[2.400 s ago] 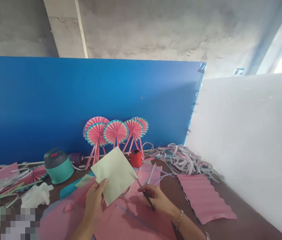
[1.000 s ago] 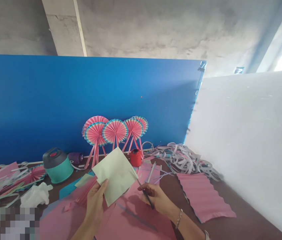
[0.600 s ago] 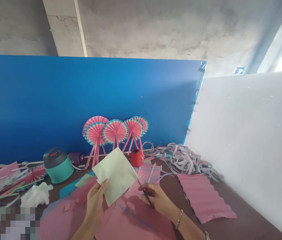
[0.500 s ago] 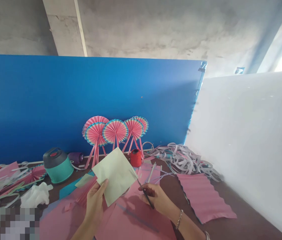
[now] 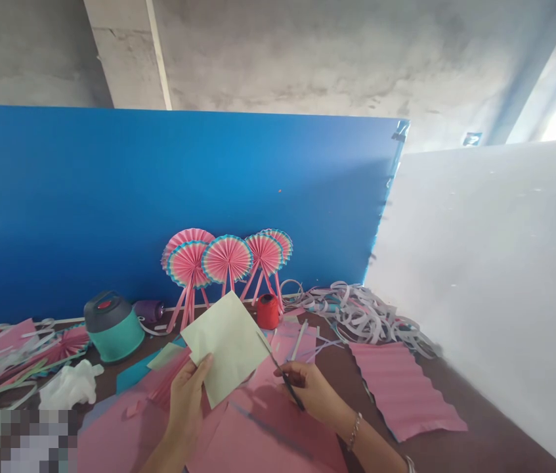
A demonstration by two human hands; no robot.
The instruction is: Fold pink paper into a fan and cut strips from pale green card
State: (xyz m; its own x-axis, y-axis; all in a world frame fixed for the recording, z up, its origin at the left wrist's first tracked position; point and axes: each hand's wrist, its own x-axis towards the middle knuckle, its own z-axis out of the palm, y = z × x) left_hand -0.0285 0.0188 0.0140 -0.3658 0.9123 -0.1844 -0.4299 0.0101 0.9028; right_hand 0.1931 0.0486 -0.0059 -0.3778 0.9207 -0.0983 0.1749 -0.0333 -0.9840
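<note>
Left fingers [image 5: 205, 365] on paper [image 5: 231, 348] (pale green)

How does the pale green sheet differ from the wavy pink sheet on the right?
The pale green sheet is held up in the left hand; the wavy pink sheet lies on the table. The pale green sheet looks nearly flat, the wavy pink sheet rippled. Both look like paper.

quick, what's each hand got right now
Left hand: closed, holding the pale green sheet at its lower left edge.
Right hand: closed, holding a slim dark tool.
</note>
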